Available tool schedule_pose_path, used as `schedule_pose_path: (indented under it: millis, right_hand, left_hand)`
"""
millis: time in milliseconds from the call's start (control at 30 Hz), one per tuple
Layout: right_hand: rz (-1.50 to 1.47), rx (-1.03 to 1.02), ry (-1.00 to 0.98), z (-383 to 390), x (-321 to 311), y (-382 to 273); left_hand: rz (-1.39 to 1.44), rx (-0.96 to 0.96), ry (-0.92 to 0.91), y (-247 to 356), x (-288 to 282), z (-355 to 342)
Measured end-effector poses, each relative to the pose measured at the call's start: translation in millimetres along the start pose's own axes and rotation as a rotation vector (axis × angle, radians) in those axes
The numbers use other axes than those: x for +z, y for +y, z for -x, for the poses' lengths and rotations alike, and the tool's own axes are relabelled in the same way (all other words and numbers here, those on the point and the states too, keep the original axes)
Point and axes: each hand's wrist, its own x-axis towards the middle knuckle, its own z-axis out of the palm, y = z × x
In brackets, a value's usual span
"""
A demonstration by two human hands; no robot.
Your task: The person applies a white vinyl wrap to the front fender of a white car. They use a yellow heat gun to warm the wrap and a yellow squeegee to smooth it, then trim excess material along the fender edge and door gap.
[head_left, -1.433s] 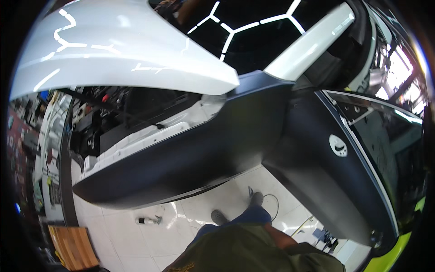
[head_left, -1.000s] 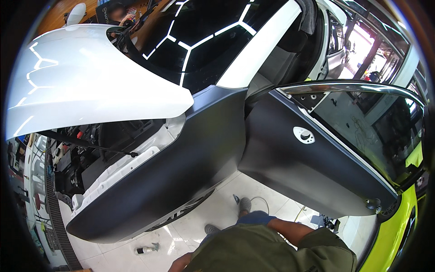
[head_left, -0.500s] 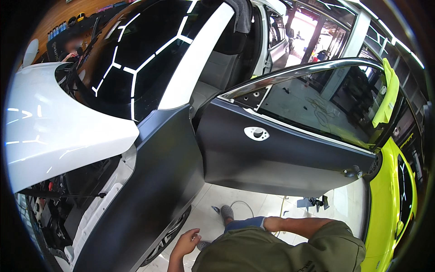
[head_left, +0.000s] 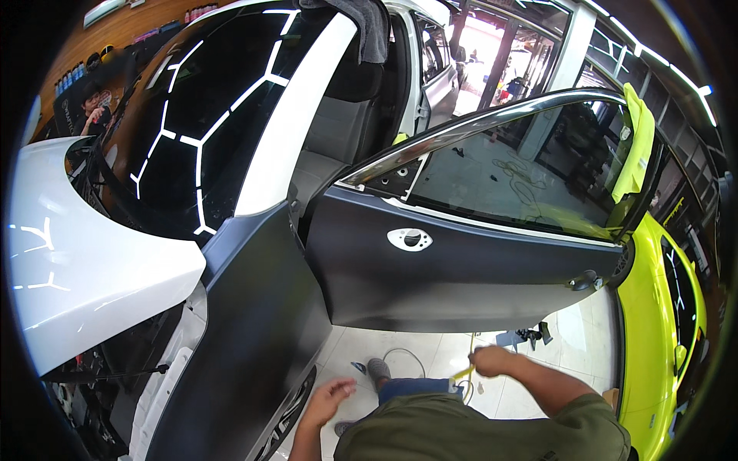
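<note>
Near the wheel, my left hand (head_left: 330, 401) hangs beside the dark matte fender (head_left: 246, 323), apart from it, with loosely bent fingers and nothing visible in them. My right hand (head_left: 492, 361) is raised in front of my body, its fingers closed round a slim yellow object (head_left: 462, 375) that points toward my waist; its exact kind is too small to make out. Beyond both hands stands the open car door (head_left: 461, 284), dark matte like the fender, with a white door-handle recess (head_left: 410, 240). Neither hand touches the door.
A lime-yellow cloth (head_left: 636, 142) drapes over the door frame's far corner. At right is a lime-yellow car (head_left: 653, 330). The white hood (head_left: 100, 246) stands raised at left. A thin hose (head_left: 407, 352) and dark pieces (head_left: 534, 335) lie on the tiled floor. Another person (head_left: 94, 115) is at far left.
My right hand has come up and away from my hip, and the yellow object now shows in it. My left hand has shifted slightly right. The view has turned a little to the right.
</note>
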Motion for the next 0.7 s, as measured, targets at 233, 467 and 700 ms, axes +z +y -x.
schedule_pose_path:
  millis: [233, 467, 700]
  right_hand:
    - [-0.805, -0.41, 0.409, 29.9, -280.0, -46.0]
    - [-0.478, -0.862, 0.494, -53.0, -482.7, -129.1]
    - [-0.055, -0.916, 0.386, -164.7, -514.9, -168.1]
  left_hand:
    - [0.813, 0.522, 0.038, 147.8, 2.9, -89.9]
    - [1.274, 0.744, -0.058, 225.1, 3.0, -172.2]
    - [1.515, 0.956, -0.279, 232.0, 6.2, -221.4]
